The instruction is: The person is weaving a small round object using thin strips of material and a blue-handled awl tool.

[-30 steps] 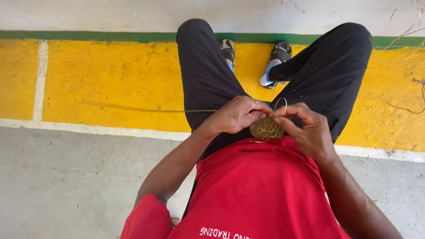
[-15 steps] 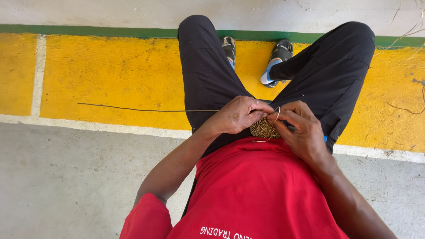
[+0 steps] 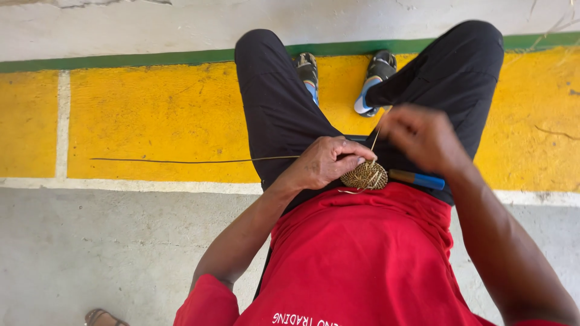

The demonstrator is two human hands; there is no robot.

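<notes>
Small round woven disc (image 3: pixel 364 175), tan and tightly coiled, sat on the lap. Left hand (image 3: pixel 326 162) clamped its edge, fingers together. Right hand (image 3: pixel 423 136) pinched 1 thin strand (image 3: pixel 376 139), lifted above the disc.

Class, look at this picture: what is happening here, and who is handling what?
A seated person in a red shirt is working a small coiled woven disc on their lap. The left hand grips the disc, while the right hand is raised, pulling a thin strand up from it. A long stiff fibre sticks out leftwards. A blue-handled tool lies on the lap.
</notes>
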